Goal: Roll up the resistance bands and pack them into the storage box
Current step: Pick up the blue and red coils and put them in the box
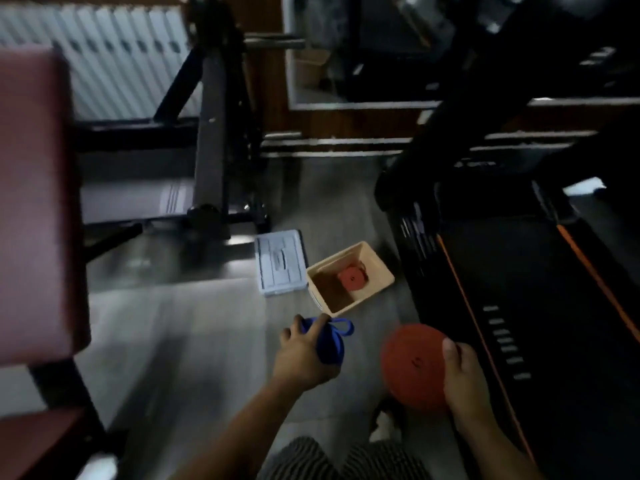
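Rolls in both hands, box just ahead on the floor

The left hand point(304, 351) is clenched round a rolled blue resistance band point(330, 341), a loose loop poking out toward the open beige plastic storage box point(367, 295). The right hand point(464, 372) grasps a larger flat-wound orange-red band roll point(414, 362) by its edge. The box sits skewed, its near corner pointing back at the person. The left hand is just short of that corner and clearly the nearer, while the right is further back and to the box's right. A small red roll point(351, 278) lies in the box's far half, the near half free — probably where the blue roll drops, forward and slightly right. A pale grey lid point(280, 261) lies just left of the box.
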Demonstrator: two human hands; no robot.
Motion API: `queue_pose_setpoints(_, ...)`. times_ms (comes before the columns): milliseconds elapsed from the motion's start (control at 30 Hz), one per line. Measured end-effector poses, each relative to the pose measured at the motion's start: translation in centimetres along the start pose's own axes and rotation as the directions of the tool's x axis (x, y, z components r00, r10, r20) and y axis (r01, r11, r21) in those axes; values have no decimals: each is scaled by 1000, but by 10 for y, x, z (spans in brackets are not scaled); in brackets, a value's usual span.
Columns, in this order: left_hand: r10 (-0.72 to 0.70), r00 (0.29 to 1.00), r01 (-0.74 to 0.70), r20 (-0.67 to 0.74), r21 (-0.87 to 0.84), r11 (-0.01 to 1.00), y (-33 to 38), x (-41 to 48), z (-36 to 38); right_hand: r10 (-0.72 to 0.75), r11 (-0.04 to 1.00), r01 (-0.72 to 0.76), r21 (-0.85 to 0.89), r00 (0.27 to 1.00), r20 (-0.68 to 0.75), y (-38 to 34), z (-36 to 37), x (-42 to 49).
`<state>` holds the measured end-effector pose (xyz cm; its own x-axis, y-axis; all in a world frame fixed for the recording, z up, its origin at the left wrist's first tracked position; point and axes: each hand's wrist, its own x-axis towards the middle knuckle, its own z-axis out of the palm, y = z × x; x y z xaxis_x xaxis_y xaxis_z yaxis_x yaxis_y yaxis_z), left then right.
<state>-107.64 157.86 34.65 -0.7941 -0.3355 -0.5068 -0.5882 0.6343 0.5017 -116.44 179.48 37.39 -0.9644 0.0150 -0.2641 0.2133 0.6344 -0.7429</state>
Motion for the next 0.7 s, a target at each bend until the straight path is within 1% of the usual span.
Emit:
queue_pose_setpoints(100, -118, 992, 112, -54, -110, 988, 23, 21, 8, -22, 999, 28, -46, 991, 129, -13, -6, 60)
queue_pose_setpoints(233, -243, 969, 225, -54, -227, 947, 40, 48, 16, 1, 992, 32, -123, 966, 259, -28, 16, 129)
queue_pose_setpoints(367, -310, 950, 283, -45, -302, 910, 37, 95, 20, 18, 975, 62, -213, 935, 354, -34, 47, 180)
queue_pose_setpoints(567, -360, 933, 328, -28, -348, 878, 42, 186, 22, 78, 944, 44, -326, 933, 350, -25, 87, 257)
queue_pose_setpoints(700, -441, 897, 407, -5, -378, 832, 38, 260, 51, 88, 928, 40, -370, 942, 323, -11, 122, 314)
